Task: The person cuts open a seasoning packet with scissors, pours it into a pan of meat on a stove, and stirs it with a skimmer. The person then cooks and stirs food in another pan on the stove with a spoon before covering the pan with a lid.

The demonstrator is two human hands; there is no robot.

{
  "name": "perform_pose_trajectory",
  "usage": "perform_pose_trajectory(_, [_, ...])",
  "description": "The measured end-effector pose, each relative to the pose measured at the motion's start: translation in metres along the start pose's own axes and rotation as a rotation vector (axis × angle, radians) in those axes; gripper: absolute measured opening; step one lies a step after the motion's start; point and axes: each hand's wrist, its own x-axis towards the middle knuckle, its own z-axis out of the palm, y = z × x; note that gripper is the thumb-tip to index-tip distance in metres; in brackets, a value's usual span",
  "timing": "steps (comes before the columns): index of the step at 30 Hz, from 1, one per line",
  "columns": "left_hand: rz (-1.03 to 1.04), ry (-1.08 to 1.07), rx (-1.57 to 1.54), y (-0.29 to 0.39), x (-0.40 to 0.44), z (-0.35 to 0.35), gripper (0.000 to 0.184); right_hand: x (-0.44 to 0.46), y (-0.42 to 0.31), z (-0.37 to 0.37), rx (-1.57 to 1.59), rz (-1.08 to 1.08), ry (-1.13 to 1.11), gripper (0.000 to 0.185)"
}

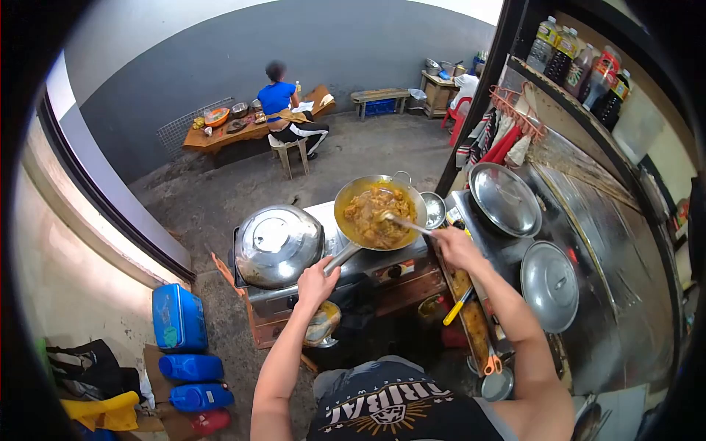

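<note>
A metal wok (343, 213) with a yellowish stew (375, 213) sits over the stove (401, 273). My left hand (318, 283) is closed round the wok's handle (344, 259). In my right hand (457, 248) is a metal ladle (406, 222), its head down in the stew. Left of the wok a large domed lid (279, 242) covers a pan. A small metal bowl (434, 210) stands just right of the wok.
Two round lids (506, 200) (549, 287) lie at the right. Orange-handled scissors (493, 363) and a yellow-handled tool (457, 307) are near my right arm. Blue containers (179, 317) stand lower left. A person (278, 99) sits at a wooden table (202, 140); another (465, 90) is farther right.
</note>
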Motion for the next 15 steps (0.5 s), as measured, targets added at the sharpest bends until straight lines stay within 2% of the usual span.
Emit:
perform_pose_trajectory(2, [-0.019,-0.016,-0.014,0.002,0.0,-0.001,0.047,0.012,0.028,-0.003,-0.03,0.038,0.095,0.022])
perform_pose_trajectory(5, [0.01,0.006,0.007,0.003,0.0,0.0,0.046,0.032,0.07,0.04,-0.062,0.119,0.222,0.025])
perform_pose_trajectory(6, [0.004,0.004,0.007,0.003,0.001,0.001,0.046,0.036,0.091,0.068,-0.077,0.2,0.13,0.027])
perform_pose_trajectory(7, [-0.003,0.003,0.006,0.003,0.001,0.002,0.045,0.044,0.076,0.068,-0.07,0.318,-0.021,0.028])
perform_pose_trajectory(9, [-0.008,0.001,0.009,0.004,0.002,0.003,0.045,0.051,0.103,0.12,0.125,0.277,0.075,0.029])
perform_pose_trajectory(10, [-0.008,0.003,0.011,0.004,0.003,0.003,0.045,0.055,0.098,0.125,0.144,0.285,0.045,0.03])
perform_pose_trajectory(13, [-0.022,0.001,0.012,0.007,0.0,-0.001,0.045,0.066,0.105,0.102,0.245,0.356,-0.236,0.031])
perform_pose_trajectory(15, [-0.028,0.002,0.007,0.009,0.0,-0.002,0.045,0.069,0.099,0.075,0.27,0.347,-0.213,0.031])
